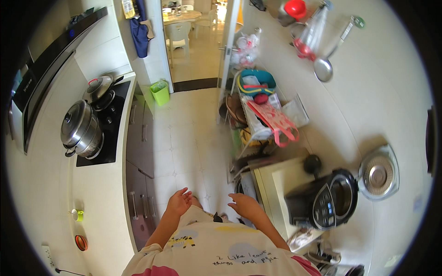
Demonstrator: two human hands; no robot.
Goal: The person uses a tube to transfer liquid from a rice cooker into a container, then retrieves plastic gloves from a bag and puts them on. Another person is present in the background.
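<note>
My left hand (pixel 180 201) is in front of my body with its fingers apart and nothing in it. To its right, my right hand (pixel 244 205) is also empty, its fingers spread, near the edge of a low cream cabinet (pixel 276 193). On that cabinet stands a black rice cooker (pixel 323 203) with its lid up and a lit display. Beyond my left hand, a steel steamer pot (pixel 81 129) with a lid and a lidded pan (pixel 100 89) sit on the black gas hob (pixel 109 138).
A light counter (pixel 98 200) runs along the left, holding a green-and-white cup (pixel 77 215). At the right, a wire rack (pixel 241 151) carries a teal basket (pixel 257 82) and a pink bag (pixel 272 117). A green bin (pixel 160 93) stands by the open doorway. Ladles (pixel 323 69) hang on the wall.
</note>
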